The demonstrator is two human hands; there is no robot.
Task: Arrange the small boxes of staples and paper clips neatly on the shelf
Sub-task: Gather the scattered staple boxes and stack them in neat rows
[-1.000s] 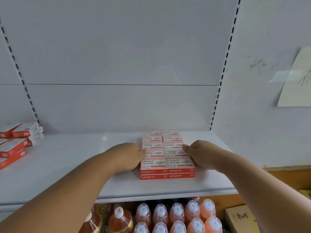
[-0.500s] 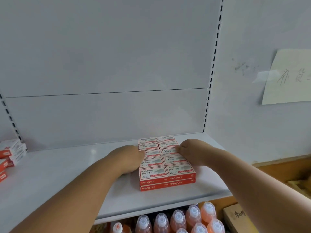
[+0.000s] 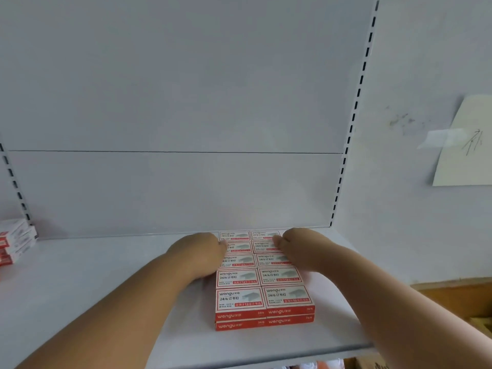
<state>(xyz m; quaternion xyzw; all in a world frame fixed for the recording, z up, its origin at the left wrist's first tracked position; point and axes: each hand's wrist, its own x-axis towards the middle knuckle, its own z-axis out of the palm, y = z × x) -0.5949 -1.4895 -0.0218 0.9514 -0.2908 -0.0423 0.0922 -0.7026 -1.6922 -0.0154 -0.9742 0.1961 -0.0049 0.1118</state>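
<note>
Our left hand (image 3: pixel 198 253): we press it against the left flank of the block of staple boxes (image 3: pixel 262 280), fingers curled over the block's far upper edge, touching the card.
Our right hand (image 3: pixel 299 247): we set it against the block's right flank opposite the left hand, fingertips (image 3: pixel 277 239) lying on the top of the far boxes.
Grip: the block sits squeezed between our two hands; how far the fingers wrap we cannot tell, since the backs of our hands hide them.
Staple boxes: red and white, two columns wide and two layers deep, running from between our hands towards us, their far end near the rear panel.
Shelf (image 3: pixel 106 288): white, it bears the block under our hands.
Other boxes (image 3: pixel 14 243): a red and white stack well off to the left of our left hand.
Paper note (image 3: pixel 468 145): taped to the wall above and to the right of our right hand.
</note>
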